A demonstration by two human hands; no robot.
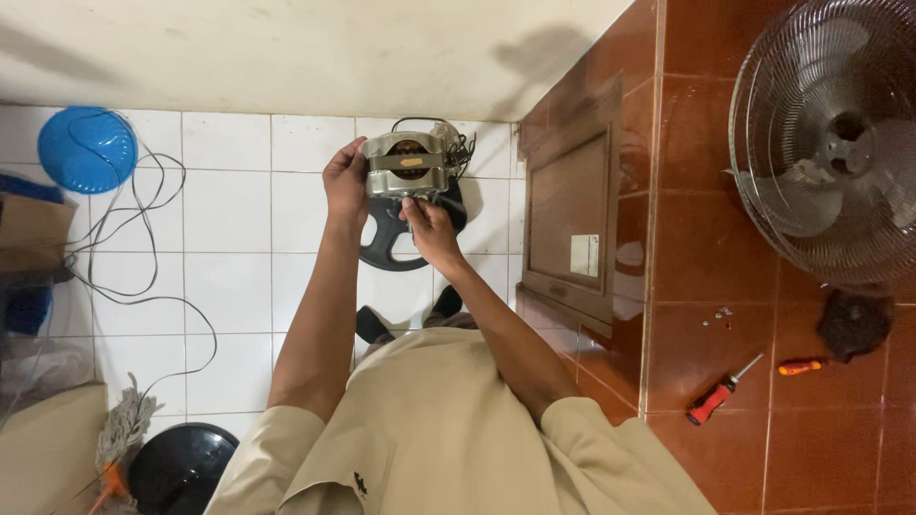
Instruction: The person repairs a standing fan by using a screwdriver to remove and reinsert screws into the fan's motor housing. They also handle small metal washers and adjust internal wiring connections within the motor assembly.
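Observation:
A metal fan motor (405, 164) with copper windings and loose wires is held up in front of me over the white tiled floor. My left hand (344, 181) grips its left side. At the motor's lower right edge my right hand (426, 226) has its fingers pinched against it. A black ring-shaped plastic part (389, 245) lies on the tiles right below the motor.
A wire fan guard (826, 133) stands on the brown tiled ledge at right, with a red-handled screwdriver (718, 394), a small orange screwdriver (801, 366) and several small screws (718, 316). A blue bowl (86, 148), a black cord (134, 250), a mop (119, 434) and a black lid (181, 465) are at left.

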